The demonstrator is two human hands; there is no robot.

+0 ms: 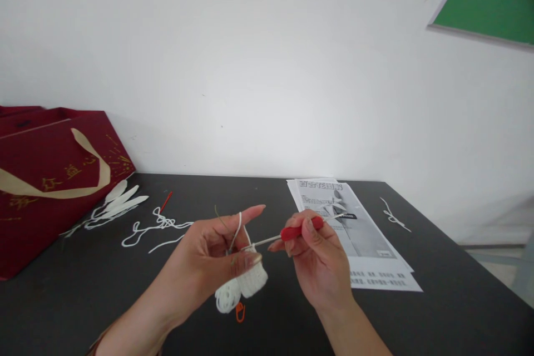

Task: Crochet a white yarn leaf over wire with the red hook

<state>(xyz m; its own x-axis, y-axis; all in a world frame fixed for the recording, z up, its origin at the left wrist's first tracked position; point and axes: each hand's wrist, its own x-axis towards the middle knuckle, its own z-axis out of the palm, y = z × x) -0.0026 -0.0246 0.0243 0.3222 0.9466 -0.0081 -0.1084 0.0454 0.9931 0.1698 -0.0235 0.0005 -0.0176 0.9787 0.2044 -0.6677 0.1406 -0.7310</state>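
My left hand [212, 253] pinches a piece of white crochet work [253, 279] between thumb and fingers, with white yarn [239, 227] looped over the raised index finger. Beside the crochet piece hangs a small bundle of white yarn [227, 296]. An orange stitch marker [240, 312] dangles below it. My right hand [319, 258] grips the red handle of a crochet hook [301, 228]. The hook's metal shaft points left, and its tip meets the top edge of the crochet piece at my left fingertips, where the exact stitch is hidden.
A dark red gift bag [50, 189] with a cream ribbon handle stands at the left. Near it lie white petal-shaped pieces [123, 201], a tangle of white yarn [161, 222] and a red needle [166, 201]. Printed sheets [371, 250] and a short yarn scrap [394, 217] lie right.
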